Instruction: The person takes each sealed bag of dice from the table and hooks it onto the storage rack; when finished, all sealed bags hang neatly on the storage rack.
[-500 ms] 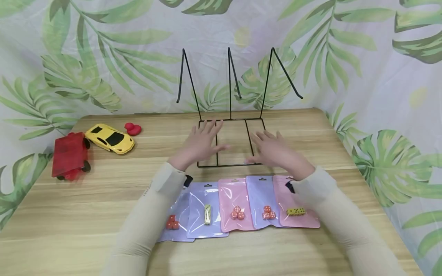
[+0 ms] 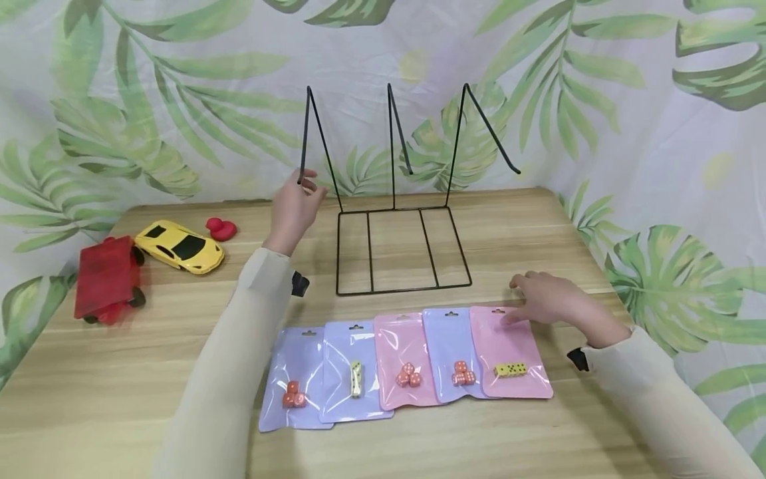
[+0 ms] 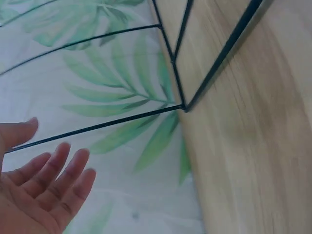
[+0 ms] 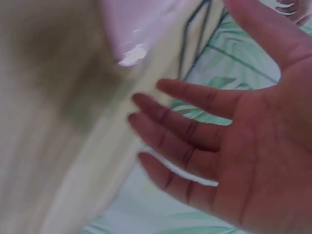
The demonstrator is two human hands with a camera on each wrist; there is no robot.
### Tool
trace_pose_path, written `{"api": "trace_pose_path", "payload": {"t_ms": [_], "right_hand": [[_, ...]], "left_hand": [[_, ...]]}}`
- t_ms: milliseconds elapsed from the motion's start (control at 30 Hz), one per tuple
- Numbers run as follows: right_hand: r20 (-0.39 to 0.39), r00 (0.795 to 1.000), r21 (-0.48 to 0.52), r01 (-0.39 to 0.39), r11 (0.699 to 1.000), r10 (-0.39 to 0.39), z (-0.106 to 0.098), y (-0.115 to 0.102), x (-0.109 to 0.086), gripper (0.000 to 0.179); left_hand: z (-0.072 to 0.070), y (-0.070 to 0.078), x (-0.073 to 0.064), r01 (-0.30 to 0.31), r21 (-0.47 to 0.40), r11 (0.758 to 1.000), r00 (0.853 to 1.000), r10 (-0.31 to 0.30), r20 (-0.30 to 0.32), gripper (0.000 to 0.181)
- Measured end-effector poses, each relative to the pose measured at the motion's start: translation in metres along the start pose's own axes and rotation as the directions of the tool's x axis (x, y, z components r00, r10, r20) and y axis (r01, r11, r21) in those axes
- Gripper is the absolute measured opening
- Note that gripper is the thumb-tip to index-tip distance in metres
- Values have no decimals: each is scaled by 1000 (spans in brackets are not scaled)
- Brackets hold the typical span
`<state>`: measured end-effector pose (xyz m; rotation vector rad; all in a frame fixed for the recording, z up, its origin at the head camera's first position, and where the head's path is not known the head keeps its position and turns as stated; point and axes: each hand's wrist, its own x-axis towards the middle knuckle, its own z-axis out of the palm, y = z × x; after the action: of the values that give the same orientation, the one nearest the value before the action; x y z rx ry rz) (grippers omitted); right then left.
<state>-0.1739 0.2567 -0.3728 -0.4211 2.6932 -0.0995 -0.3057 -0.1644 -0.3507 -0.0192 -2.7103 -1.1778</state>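
Overlapping in a row, five dice pouches (image 2: 397, 339) are laid on the desk (image 2: 479, 439). Near the rightmost, the right hand (image 2: 547, 299) is held spread. Behind, a black wire rack (image 2: 403, 290) is flanked on its left by the left hand (image 2: 294, 209), loosely spread.

In front of me is a table with a pale, wood-grained top (image 2: 167, 319), its far corners rounded and its grain running from left to right. Behind it, and along both sides, I see a whitish, slightly wrinkled cloth (image 2: 437, 33) — it is printed with large green leaves (image 2: 658, 256) and some faint, round yellow spots (image 2: 413, 65). The light is soft — the shadows on the wood are blurred.
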Motion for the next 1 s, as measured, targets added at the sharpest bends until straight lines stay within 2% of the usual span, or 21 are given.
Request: {"api": "trace_pose_path", "payload": {"t_ms": [167, 367, 500, 667, 867, 1000], "right_hand": [[21, 1000, 76, -1, 997, 0, 4, 6, 10, 74], [16, 999, 77, 27, 997, -28, 6, 11, 21, 43], [35, 998, 92, 46, 995, -49, 7, 14, 19, 28], [48, 998, 106, 25, 994, -30, 9, 9, 16, 22], [45, 999, 141, -4, 990, -2, 10, 11, 17, 12], [-19, 997, 197, 74, 978, -72, -2, 15, 7, 11]], "left_hand": [[5, -4, 18, 89, -94, 992, 995, -85, 49, 60], [10, 2, 33, 142, -91, 986, 985, -131, 114, 60], [18, 8, 41, 175, -100, 980, 979, -162, 126, 54], [25, 6, 47, 180, -93, 979, 979, -169, 111, 44], [31, -4, 53, 152, -19, 988, 983, -149, 103, 35], [32, -6, 56, 168, -30, 985, 977, -163, 138, 42]]}}
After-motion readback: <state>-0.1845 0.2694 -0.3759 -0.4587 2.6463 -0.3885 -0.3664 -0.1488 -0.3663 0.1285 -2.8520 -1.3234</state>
